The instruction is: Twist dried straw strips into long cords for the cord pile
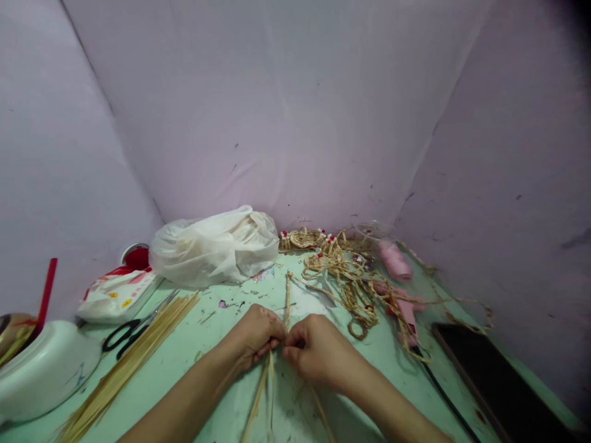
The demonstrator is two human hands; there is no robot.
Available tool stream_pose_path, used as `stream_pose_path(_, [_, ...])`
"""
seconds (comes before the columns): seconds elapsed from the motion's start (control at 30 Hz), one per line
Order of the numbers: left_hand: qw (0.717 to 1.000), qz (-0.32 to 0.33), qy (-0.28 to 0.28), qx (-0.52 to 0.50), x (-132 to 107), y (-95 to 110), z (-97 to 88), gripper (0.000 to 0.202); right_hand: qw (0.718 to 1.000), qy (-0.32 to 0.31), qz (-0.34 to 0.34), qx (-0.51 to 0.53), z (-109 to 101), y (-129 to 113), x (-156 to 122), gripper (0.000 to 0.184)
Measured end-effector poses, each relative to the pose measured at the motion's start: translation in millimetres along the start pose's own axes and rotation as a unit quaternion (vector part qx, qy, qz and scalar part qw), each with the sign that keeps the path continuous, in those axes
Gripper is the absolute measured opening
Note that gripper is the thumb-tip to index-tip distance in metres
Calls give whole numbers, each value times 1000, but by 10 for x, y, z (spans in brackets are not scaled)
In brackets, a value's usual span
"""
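A straw braid (288, 300) runs down the middle of the table to my two hands, its far part lying on the tabletop. My left hand (258, 335) is closed in a pinch on the braid's near end. Close beside it, my right hand (314, 349) pinches the straw strands, thumb against the fingers. Below the hands, loose straw strands (258, 397) hang apart toward me, one on the right passing under my right forearm. A finished length of braid (318, 286) continues from the far end into a tangled pile of braided cord (355, 295).
Left: a straw bundle (133, 363), black-handled scissors (122, 335), a tissue pack (120, 295) and a white bowl (50, 369). Behind lies a white plastic bag (217, 246). Right: a pink thread spool (394, 260), a pink glue gun (407, 314) with black cable, and a dark phone-like slab (498, 381).
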State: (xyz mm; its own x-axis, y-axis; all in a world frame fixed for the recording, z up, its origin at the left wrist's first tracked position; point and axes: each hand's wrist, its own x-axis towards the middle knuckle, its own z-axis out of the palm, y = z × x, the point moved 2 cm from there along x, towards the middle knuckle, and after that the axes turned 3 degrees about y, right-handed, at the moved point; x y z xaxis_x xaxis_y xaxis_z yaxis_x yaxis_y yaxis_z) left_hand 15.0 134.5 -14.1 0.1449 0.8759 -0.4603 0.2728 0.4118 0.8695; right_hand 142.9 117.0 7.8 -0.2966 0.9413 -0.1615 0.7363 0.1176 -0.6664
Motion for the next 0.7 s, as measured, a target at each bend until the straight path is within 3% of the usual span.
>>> stream_pose_path(0.1, [1000,-7,-20,-13,8,6,-36,6,993,40,39,107,-121,77,72,13])
stream_pose_path(0.17, [999,-13,-33,-21,11,14,-51,7,968,41,94,229,-138,117,112,8])
stream_pose_path(0.27, [999,-13,-39,-28,19,25,-55,8,891,-88,164,415,-20,98,129,5])
stream_pose_path(0.33, [999,-8,-40,-30,24,29,-47,8,863,-126,169,460,63,75,134,7])
stream_pose_path(0.5, [999,12,-48,8,10,47,-35,9,910,-65,170,373,158,156,184,16])
stream_pose_path(0.7, [992,-11,-101,74,-39,65,-117,14,930,-23,115,349,197,217,233,13])
